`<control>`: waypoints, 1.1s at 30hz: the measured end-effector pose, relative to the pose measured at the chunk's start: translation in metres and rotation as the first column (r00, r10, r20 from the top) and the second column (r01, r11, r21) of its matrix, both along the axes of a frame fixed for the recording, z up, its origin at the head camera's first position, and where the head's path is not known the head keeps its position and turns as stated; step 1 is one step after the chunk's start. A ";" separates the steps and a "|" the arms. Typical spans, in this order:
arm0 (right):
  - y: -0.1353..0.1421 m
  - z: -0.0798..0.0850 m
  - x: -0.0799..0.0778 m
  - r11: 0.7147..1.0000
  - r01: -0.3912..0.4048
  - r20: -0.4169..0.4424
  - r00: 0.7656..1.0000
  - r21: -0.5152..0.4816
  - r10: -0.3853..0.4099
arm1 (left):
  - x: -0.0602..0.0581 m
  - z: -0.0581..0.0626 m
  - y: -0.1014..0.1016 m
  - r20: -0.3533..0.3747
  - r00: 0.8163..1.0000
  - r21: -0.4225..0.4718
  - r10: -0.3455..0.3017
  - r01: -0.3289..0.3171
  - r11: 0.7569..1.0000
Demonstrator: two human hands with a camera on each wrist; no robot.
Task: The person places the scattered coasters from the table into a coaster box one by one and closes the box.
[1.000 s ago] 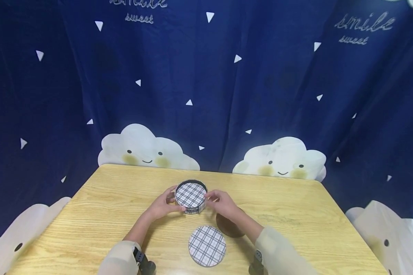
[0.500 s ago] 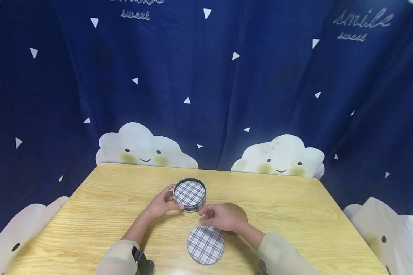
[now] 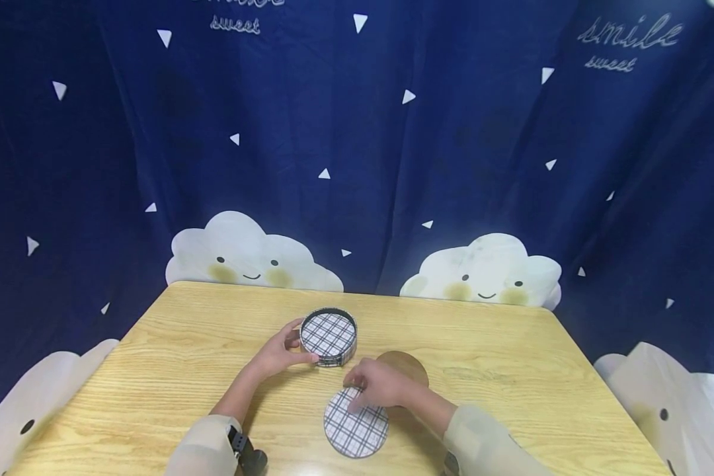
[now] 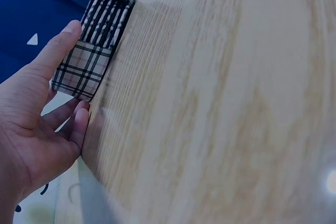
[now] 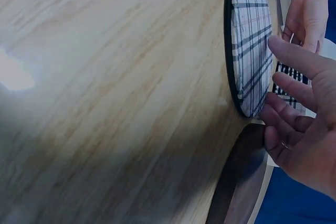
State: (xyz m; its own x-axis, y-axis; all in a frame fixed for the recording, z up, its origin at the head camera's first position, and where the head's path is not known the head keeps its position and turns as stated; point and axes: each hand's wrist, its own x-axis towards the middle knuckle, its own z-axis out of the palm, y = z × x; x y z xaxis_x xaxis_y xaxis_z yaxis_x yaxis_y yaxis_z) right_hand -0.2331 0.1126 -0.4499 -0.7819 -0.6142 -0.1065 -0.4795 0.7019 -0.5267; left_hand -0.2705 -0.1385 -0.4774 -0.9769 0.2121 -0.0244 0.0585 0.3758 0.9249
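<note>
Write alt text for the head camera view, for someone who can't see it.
A person's right hand rests its fingertips on a flat round plaid lid lying on a wooden table, while the left hand holds the side of a round plaid box farther back. A brown disc lies beside the right hand; a navy cloud-print curtain hangs behind.
</note>
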 end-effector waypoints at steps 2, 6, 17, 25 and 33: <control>-0.001 0.001 0.000 1.000 -0.005 -0.002 1.000 0.031 0.005 | 0.000 -0.001 0.000 -0.003 1.000 -0.007 0.002 -0.002 1.000; -0.001 0.002 0.000 0.997 -0.002 0.001 1.000 0.079 0.002 | 0.000 -0.002 -0.001 -0.021 1.000 -0.027 -0.005 0.004 1.000; -0.003 0.007 0.002 0.994 0.042 0.046 0.998 0.101 -0.047 | 0.000 0.000 0.001 0.009 1.000 -0.023 0.023 -0.023 0.999; 0.001 0.010 0.000 0.998 0.058 0.161 0.985 -0.016 -0.055 | 0.002 0.001 0.001 0.006 1.000 -0.022 0.019 -0.019 1.000; 0.004 0.011 -0.002 0.984 0.098 0.278 0.959 -0.150 -0.053 | 0.000 0.000 0.001 0.006 1.000 -0.035 0.026 -0.026 0.999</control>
State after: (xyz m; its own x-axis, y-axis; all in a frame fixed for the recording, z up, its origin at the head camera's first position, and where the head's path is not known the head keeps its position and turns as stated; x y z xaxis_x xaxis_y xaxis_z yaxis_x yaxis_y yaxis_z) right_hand -0.2352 0.1169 -0.4385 -0.7819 -0.5810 -0.2262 -0.2515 0.6259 -0.7382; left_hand -0.2703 -0.1371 -0.4771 -0.9819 0.1856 -0.0376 0.0425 0.4096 0.9113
